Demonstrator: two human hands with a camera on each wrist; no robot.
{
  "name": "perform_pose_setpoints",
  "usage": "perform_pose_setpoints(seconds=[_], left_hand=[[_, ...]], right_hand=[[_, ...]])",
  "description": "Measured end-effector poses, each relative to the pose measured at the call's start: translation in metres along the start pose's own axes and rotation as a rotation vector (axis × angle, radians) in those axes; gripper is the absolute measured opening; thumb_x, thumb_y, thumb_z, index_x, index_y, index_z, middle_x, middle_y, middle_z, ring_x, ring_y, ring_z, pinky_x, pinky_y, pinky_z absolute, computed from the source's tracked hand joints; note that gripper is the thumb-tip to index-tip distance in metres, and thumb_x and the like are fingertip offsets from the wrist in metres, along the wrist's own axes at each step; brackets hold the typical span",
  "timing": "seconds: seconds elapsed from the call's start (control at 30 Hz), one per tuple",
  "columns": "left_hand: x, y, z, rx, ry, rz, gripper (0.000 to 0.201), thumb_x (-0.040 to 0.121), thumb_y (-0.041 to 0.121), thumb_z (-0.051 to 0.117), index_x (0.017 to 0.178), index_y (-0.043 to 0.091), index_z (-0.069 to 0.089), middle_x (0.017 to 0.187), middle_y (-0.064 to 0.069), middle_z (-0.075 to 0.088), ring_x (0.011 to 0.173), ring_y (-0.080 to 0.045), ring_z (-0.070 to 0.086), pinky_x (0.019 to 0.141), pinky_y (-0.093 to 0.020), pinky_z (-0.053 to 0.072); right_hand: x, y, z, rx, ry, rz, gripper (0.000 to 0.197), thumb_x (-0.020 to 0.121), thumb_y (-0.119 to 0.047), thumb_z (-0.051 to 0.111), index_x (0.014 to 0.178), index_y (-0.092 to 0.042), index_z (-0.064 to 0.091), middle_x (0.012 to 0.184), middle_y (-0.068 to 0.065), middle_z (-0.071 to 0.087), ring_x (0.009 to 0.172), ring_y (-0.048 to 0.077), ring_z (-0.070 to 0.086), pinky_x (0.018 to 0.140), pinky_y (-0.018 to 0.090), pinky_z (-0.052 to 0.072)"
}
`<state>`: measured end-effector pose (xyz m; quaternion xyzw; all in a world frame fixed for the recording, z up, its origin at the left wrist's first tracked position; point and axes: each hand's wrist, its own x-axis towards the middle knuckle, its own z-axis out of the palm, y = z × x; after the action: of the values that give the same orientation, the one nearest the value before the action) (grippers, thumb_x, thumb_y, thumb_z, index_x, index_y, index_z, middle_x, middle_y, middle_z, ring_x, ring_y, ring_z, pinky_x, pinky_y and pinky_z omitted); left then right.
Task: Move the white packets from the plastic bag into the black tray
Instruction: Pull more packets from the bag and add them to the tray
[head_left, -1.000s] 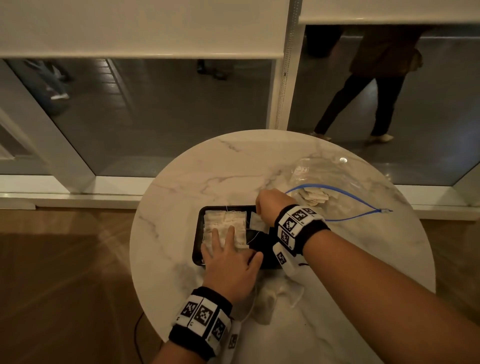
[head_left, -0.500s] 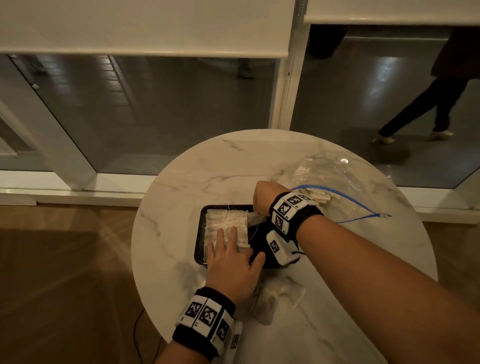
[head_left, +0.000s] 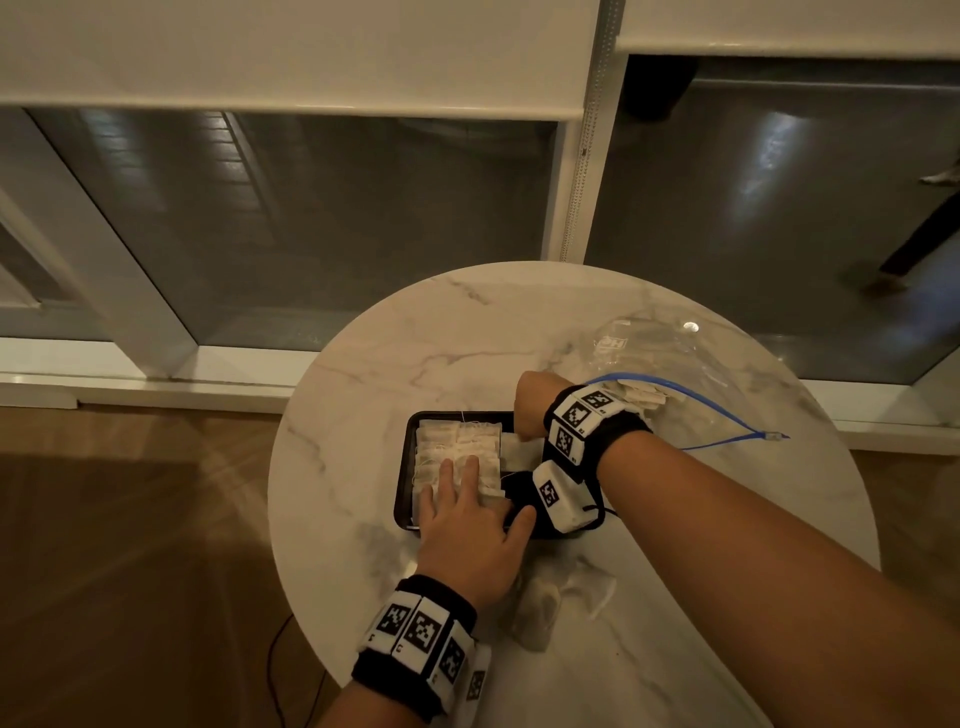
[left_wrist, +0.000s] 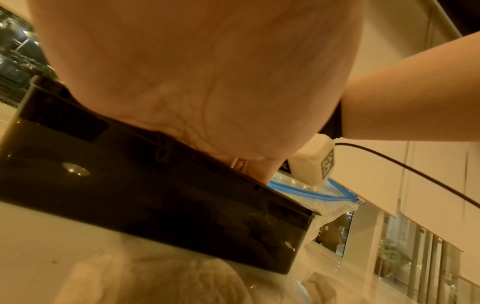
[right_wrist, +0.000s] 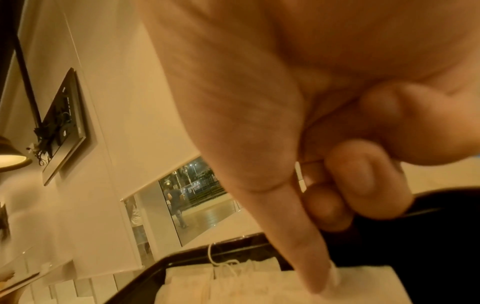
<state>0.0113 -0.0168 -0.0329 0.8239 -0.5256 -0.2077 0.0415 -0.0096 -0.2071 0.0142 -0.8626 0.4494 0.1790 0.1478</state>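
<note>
Marble table (head_left: 467, 332): left hand (head_left: 467, 525) flat on tray packets (head_left: 457, 441), right hand (head_left: 530, 405) curled, grip unclear.

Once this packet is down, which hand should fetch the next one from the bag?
Right, probably. The right hand sits at the tray's far right corner, beside the bag where packets remain. The left hand lies flat on the tray's stack, farther away.

— Where are the white packets (head_left: 460, 447)?
— Most lie flat in overlapping rows, strings trailing, filling the left part of the black tray (head_left: 402, 478), a shallow glossy rectangle on the marble top.
— And the plastic bag (head_left: 670, 364)?
— Clear, crumpled, blue-edged mouth open, lying right of the tray; a few packets remain inside.
</note>
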Motion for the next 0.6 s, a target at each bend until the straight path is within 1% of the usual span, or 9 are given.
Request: perform_pose_setpoints(seconds=[0.03, 0.2, 0.27, 0.3, 0.37, 0.4, 0.47, 0.6], left_hand=[[0.0, 0.0, 0.0, -0.001, -0.001, 0.001, 0.055, 0.101, 0.065, 0.022, 0.136, 0.042, 0.057, 0.17, -0.004, -0.003, 0.154, -0.031, -0.013, 0.121, -0.051, -0.012], [0.0, -0.001, 0.001, 0.001, 0.004, 0.002, 0.055, 0.101, 0.065, 0.021, 0.137, 0.043, 0.056, 0.17, -0.004, -0.003, 0.154, -0.031, -0.013, 0.121, -0.052, -0.012], [0.0, -0.001, 0.001, 0.004, 0.003, 0.001, 0.055, 0.101, 0.065, 0.021, 0.138, 0.043, 0.055, 0.17, -0.004, -0.003, 0.154, -0.031, -0.013, 0.121, -0.052, -0.012], [0.0, -0.001, 0.001, 0.005, 0.004, 0.0, 0.055, 0.101, 0.065, 0.021, 0.138, 0.043, 0.055, 0.17, -0.004, -0.003, 0.154, -0.031, -0.013, 0.121, -0.052, -0.012], [0.0, 0.0, 0.001, 0.009, 0.005, 0.0, 0.055, 0.101, 0.065, 0.021, 0.138, 0.043, 0.055, 0.17, -0.004, -0.002, 0.154, -0.031, -0.013, 0.121, -0.052, -0.012], [0.0, -0.001, 0.001, 0.012, 0.006, 0.0, 0.055, 0.101, 0.065, 0.021, 0.138, 0.043, 0.055, 0.17, -0.004, -0.002, 0.154, -0.031, -0.013, 0.121, -0.051, -0.012], [0.0, -0.001, 0.002, 0.018, 0.01, 0.001, 0.055, 0.1, 0.065, 0.02, 0.138, 0.044, 0.054, 0.17, -0.004, -0.001, 0.155, -0.031, -0.012, 0.121, -0.051, -0.012], [0.001, -0.002, 0.004, 0.03, 0.013, 0.007, 0.056, 0.1, 0.066, 0.018, 0.139, 0.046, 0.053, 0.17, -0.003, -0.002, 0.154, -0.032, -0.012, 0.121, -0.051, -0.012]], right_hand=[[0.0, 0.0, 0.001, 0.006, 0.014, 0.007, 0.029, 0.088, -0.017, 0.068, 0.068, -0.012, 0.048, 0.072, 0.005, 0.056, 0.06, 0.02, 0.053, 0.062, 0.03, 0.048], [-0.005, 0.001, 0.001, 0.075, 0.037, 0.032, 0.025, 0.089, -0.015, 0.067, 0.069, -0.011, 0.052, 0.068, 0.005, 0.056, 0.078, 0.027, 0.065, 0.065, 0.031, 0.052], [-0.007, 0.002, 0.001, 0.109, 0.04, 0.031, 0.021, 0.089, -0.015, 0.069, 0.072, -0.01, 0.057, 0.072, 0.006, 0.061, 0.083, 0.028, 0.07, 0.066, 0.031, 0.055], [-0.007, 0.002, 0.0, 0.124, 0.04, 0.025, 0.016, 0.089, -0.015, 0.07, 0.076, -0.009, 0.061, 0.077, 0.007, 0.064, 0.085, 0.028, 0.071, 0.068, 0.032, 0.056], [-0.008, 0.002, -0.003, 0.172, 0.057, 0.002, 0.009, 0.088, -0.014, 0.069, 0.09, -0.005, 0.07, 0.088, 0.01, 0.071, 0.084, 0.03, 0.072, 0.076, 0.037, 0.061], [-0.008, 0.003, -0.004, 0.194, 0.074, -0.009, 0.011, 0.088, -0.012, 0.068, 0.095, -0.005, 0.071, 0.09, 0.011, 0.072, 0.083, 0.03, 0.072, 0.077, 0.04, 0.062], [-0.01, 0.003, -0.008, 0.224, 0.112, -0.018, 0.012, 0.087, -0.012, 0.067, 0.096, -0.007, 0.071, 0.09, 0.011, 0.072, 0.079, 0.029, 0.072, 0.076, 0.041, 0.063], [-0.02, 0.008, -0.017, 0.322, 0.183, -0.014, 0.011, 0.087, -0.017, 0.066, 0.093, -0.009, 0.072, 0.082, 0.007, 0.072, 0.071, 0.025, 0.072, 0.073, 0.038, 0.063]])
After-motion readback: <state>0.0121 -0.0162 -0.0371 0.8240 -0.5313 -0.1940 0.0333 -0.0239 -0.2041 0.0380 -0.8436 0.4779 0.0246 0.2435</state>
